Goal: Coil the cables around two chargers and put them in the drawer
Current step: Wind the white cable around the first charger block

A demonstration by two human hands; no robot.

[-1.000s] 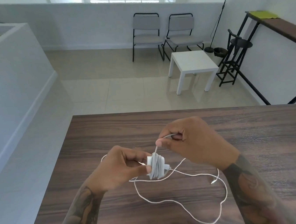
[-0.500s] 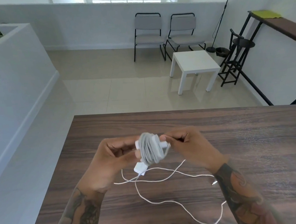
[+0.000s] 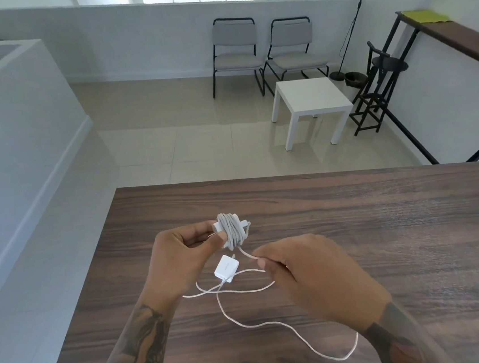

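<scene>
Head view: dark wood table, tiled floor.

A white charger, nearly covered by tight grey-white cable coils, is held up just left of frame centre. Directly below it a second white charger lies flat on the wooden table, its thin white cable sprawling uncoiled toward the lower right.
</scene>
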